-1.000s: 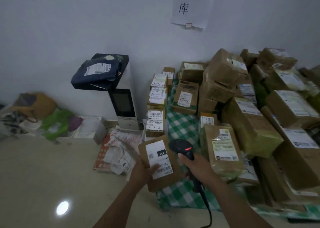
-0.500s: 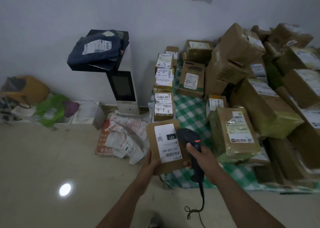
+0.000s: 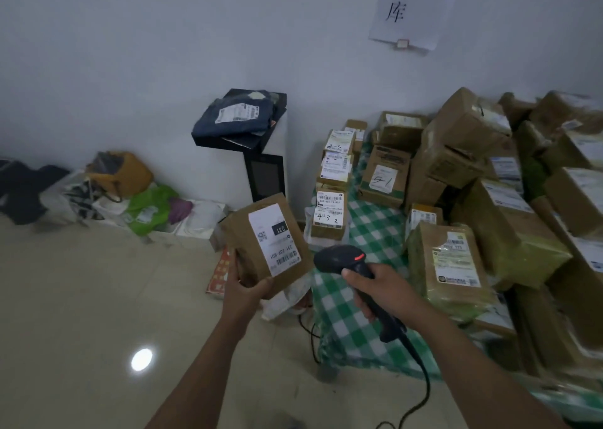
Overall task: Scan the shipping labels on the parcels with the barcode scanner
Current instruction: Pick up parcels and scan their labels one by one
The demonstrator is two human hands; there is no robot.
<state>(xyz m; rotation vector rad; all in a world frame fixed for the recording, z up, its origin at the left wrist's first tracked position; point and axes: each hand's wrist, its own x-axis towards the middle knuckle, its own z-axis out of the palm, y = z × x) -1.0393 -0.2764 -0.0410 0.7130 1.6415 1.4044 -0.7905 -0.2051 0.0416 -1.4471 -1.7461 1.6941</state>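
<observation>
My left hand (image 3: 245, 293) grips the lower end of a brown cardboard parcel (image 3: 241, 233) and holds it up, tilted, above the floor. Its white shipping label (image 3: 273, 239) faces me, marked 231, with a barcode near its lower end. My right hand (image 3: 380, 287) grips the handle of a black barcode scanner (image 3: 339, 259). The scanner's head sits just right of the parcel, level with the label's barcode, with a red light on top. Its cable (image 3: 421, 383) trails down toward me.
Many labelled cardboard parcels (image 3: 483, 233) are piled on a green checked cloth (image 3: 355, 301) to the right. A white stand with a screen (image 3: 266, 180) holds a dark bag (image 3: 233, 118) by the wall. Bags (image 3: 124, 187) lie along the left wall; tiled floor spreads out in front.
My left hand has lifted the parcel up and leftward, away from the pile. The scanner has stayed beside it on the right. The view has tipped back up.
</observation>
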